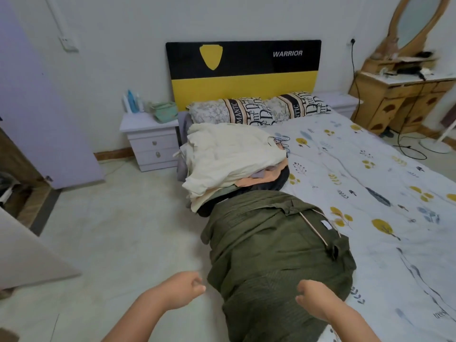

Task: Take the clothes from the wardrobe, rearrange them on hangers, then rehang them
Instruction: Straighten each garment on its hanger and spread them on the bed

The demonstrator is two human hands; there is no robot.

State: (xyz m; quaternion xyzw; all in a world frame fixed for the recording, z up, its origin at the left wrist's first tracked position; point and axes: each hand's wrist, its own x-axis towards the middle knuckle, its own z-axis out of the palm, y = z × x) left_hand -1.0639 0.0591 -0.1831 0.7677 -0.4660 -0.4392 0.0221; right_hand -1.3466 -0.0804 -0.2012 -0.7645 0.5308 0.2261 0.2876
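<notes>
An olive green garment (276, 253) lies spread over the left edge of the bed (370, 183), with a thin hanger rod (314, 228) showing at its upper right. Behind it sits a pile of clothes (229, 156), cream on top with peach and dark pieces beneath. My left hand (183, 288) hovers over the floor just left of the green garment, fingers loosely curled, holding nothing. My right hand (312, 298) hovers above the garment's lower part, fingers curled, empty as well.
A white nightstand (150, 141) with bottles and a green bag stands left of the black-and-yellow headboard (243, 72). A lilac wardrobe door (37, 107) hangs open at left. A wooden dressing table (404, 99) and cables stand at right. Tiled floor (118, 230) lies left of the bed.
</notes>
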